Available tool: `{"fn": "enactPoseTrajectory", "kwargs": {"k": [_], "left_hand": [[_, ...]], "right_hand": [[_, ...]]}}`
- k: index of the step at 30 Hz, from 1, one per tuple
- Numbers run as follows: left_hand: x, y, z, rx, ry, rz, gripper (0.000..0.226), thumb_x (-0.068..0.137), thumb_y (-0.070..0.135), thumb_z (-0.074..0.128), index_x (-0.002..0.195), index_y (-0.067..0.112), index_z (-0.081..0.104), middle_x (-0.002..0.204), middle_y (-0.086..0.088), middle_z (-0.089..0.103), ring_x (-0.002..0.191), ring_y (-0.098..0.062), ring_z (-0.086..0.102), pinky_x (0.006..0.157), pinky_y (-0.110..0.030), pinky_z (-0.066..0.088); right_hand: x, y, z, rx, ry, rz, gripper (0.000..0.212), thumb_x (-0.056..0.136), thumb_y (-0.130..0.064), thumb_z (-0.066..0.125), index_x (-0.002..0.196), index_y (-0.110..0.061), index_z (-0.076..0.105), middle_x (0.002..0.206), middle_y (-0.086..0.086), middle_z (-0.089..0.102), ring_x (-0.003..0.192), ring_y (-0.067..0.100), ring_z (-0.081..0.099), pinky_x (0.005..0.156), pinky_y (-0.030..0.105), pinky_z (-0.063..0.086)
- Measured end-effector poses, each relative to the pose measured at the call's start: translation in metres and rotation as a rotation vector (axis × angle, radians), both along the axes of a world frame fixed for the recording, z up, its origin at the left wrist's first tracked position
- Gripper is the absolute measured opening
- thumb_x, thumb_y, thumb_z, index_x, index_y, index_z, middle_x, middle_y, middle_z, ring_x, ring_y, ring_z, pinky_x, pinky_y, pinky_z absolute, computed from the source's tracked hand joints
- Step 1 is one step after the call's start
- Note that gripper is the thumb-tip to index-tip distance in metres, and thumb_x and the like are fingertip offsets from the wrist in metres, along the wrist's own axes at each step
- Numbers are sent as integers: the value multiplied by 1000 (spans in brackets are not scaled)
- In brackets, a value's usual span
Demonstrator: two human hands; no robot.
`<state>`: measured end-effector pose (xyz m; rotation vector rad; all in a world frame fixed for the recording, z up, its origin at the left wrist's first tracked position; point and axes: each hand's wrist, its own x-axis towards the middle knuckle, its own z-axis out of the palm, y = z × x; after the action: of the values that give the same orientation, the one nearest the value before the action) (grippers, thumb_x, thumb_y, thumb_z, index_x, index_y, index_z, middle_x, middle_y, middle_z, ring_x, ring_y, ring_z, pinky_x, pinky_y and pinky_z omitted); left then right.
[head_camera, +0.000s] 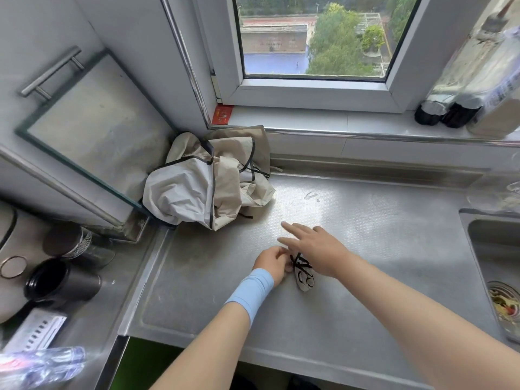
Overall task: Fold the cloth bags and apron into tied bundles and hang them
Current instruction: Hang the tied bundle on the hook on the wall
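My left hand (pixel 271 264) pinched the strap-wrapped bundle (pixel 303 274) toward the steel counter's (pixel 365 220) front edge. My right hand (pixel 319 253) lay over it, fingers straight. The crumpled cloth pile (pixel 208 181) in the back-left corner was not yet folded.

1. The red card (pixel 223 115) at the left end of the window sill (pixel 309 119) carries pale marks, too blurred to read.
2. Labels on the bottles (pixel 461 108) at the right are smeared; nothing legible.
3. The white packet (pixel 36 332), lower left, shows only dark dashes.
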<state>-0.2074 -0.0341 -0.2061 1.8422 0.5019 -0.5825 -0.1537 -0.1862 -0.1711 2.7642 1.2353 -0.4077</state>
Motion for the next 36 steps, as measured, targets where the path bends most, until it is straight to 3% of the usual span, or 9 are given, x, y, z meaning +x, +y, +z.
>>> {"fn": "enactPoseTrajectory", "kwargs": {"k": [3, 6, 10, 15, 18, 22, 26, 31, 36], "left_hand": [[-1, 0, 9, -96, 73, 110, 18, 92, 9, 42, 103, 16, 54, 90, -8, 67, 78, -24, 67, 71, -32, 55], [-4, 3, 8, -137, 149, 101, 31, 87, 10, 55, 116, 16, 49, 92, -9, 64, 74, -20, 61, 70, -29, 52], [0, 15, 14, 1, 31, -209, 30, 75, 27, 71, 104, 27, 66, 100, 9, 69, 92, -4, 64, 93, -26, 50], [26, 40, 58, 150, -153, -332, 51, 65, 27, 79, 113, 33, 64, 102, 11, 69, 90, -6, 65, 88, -26, 53], [47, 61, 100, 256, -308, -335, 49, 72, 13, 75, 118, 27, 63, 102, 10, 67, 92, -8, 62, 87, -22, 49], [74, 101, 160, 277, -485, -391, 36, 77, 15, 71, 111, 26, 68, 96, 15, 68, 90, 0, 63, 83, -12, 49], [101, 145, 223, 265, -605, -339, 44, 75, 13, 75, 117, 20, 66, 104, 10, 68, 94, -3, 64, 90, -19, 50], [133, 195, 311, 269, -713, -288, 51, 69, 6, 73, 114, 21, 55, 104, 1, 68, 96, -14, 65, 87, -26, 52], [160, 246, 409, 257, -825, -257, 54, 69, -1, 74, 111, 21, 49, 98, -4, 68, 84, -18, 64, 82, -31, 54]], "right_hand": [[4, 1, -10, -127, -57, 159, 68, 86, -8, 60, 145, -25, 33, 154, 4, 29, 135, 25, 38, 90, 37, 42], [3, -2, -17, -82, -93, 103, 40, 84, -15, 64, 122, -23, 53, 117, 4, 54, 98, 25, 60, 71, 35, 41], [5, -5, -14, 46, 103, -157, 37, 86, -20, 62, 122, -20, 55, 115, 5, 48, 92, 28, 61, 62, 32, 36], [23, 6, 20, 342, 62, -299, 40, 73, -35, 78, 106, -17, 62, 112, 4, 49, 94, 26, 55, 66, 33, 48], [41, 25, 58, 416, 53, -309, 42, 65, -34, 79, 99, -17, 62, 113, 0, 53, 95, 24, 57, 73, 34, 48], [65, 61, 127, 479, 113, -338, 41, 68, -37, 73, 105, -25, 62, 101, -10, 60, 96, 14, 57, 79, 28, 46], [88, 109, 195, 764, 326, -483, 25, 75, -36, 62, 97, -29, 72, 92, -9, 72, 89, 12, 67, 83, 35, 55], [122, 172, 279, 1001, 221, -526, 11, 89, -30, 69, 92, -24, 77, 80, -9, 72, 71, 6, 62, 64, 23, 48], [143, 222, 363, 1218, 154, -494, 13, 89, -25, 71, 96, -17, 77, 84, -5, 75, 75, 6, 66, 71, 23, 52]]}}
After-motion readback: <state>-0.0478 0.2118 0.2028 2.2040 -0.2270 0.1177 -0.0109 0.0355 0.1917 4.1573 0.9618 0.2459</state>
